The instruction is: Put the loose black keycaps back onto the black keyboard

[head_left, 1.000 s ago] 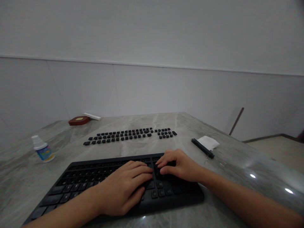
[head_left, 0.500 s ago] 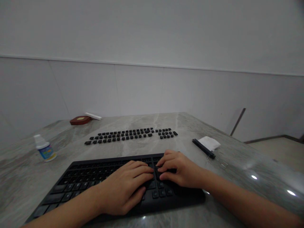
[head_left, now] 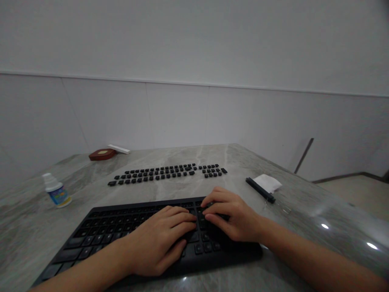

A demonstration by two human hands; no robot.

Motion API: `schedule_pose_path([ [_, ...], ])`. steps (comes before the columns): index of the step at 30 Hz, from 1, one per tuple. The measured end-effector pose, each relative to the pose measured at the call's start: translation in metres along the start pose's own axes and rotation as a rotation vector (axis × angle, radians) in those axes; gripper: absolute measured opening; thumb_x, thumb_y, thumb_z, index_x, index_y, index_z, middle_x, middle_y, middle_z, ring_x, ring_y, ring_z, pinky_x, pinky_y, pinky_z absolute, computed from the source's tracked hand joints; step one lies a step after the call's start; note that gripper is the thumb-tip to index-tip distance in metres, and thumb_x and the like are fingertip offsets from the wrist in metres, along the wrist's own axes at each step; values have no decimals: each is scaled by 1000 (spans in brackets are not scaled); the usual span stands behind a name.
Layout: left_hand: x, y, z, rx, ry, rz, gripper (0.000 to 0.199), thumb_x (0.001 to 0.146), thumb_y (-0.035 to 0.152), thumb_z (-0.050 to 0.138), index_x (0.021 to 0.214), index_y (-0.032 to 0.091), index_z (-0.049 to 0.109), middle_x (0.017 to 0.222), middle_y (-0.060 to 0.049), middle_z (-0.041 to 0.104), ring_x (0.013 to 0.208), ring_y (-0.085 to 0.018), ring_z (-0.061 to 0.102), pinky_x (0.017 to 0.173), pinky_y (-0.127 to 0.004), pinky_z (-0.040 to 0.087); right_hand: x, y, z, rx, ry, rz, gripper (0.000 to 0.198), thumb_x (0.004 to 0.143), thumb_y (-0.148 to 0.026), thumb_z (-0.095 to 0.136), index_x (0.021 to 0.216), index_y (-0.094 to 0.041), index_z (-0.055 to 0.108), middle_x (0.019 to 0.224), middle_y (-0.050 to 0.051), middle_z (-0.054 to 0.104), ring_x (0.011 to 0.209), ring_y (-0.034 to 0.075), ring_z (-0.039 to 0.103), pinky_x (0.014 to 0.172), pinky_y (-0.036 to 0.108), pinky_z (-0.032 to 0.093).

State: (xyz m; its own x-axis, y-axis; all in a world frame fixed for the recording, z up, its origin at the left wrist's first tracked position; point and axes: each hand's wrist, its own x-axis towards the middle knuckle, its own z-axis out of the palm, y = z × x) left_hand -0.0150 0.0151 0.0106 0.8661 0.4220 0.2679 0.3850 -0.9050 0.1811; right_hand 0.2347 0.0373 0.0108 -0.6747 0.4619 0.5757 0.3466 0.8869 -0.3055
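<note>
Keyboard: A black keyboard lay on a gray marbled table, directly beneath a person's two hands.
Left hand: The left hand rested across its middle, fingers extended and loosely spread, gripping nothing visible.
Right hand: The right hand arched over the number pad, near the left but not touching it; whether its fingertips pinched a key could not be told.
Keys: Rows of loose keys stood beyond the far edge, already off. Upper rows looked bare, while keys at lower left and the arrow keys appeared in place, seemingly leaving the work partway.
Table's right: A black stick lay beside a white tissue.
Table's left: A spray bottle stood near; a brown box and white strip sat farther back.
Obstruction: The hands themselves hid many keys; the other objects lay well aside.
</note>
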Motion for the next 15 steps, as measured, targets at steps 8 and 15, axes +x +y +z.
schedule_pose_path([
  [8,-1,0,1,41,-10,-29,43,87,13,47,130,16,48,137,-13,47,123,-26,47,104,-44,43,-1,-2,2,-24,309,-151,20,86,-8,55,101,-15,67,93,9,70,82,17,65,71,31,55],
  [15,-2,0,2,52,-17,-31,42,88,13,46,130,16,48,137,-13,46,122,-26,47,104,-43,43,-1,-9,2,-66,382,-175,16,81,-3,59,87,-14,69,84,9,70,69,14,62,60,27,51],
])
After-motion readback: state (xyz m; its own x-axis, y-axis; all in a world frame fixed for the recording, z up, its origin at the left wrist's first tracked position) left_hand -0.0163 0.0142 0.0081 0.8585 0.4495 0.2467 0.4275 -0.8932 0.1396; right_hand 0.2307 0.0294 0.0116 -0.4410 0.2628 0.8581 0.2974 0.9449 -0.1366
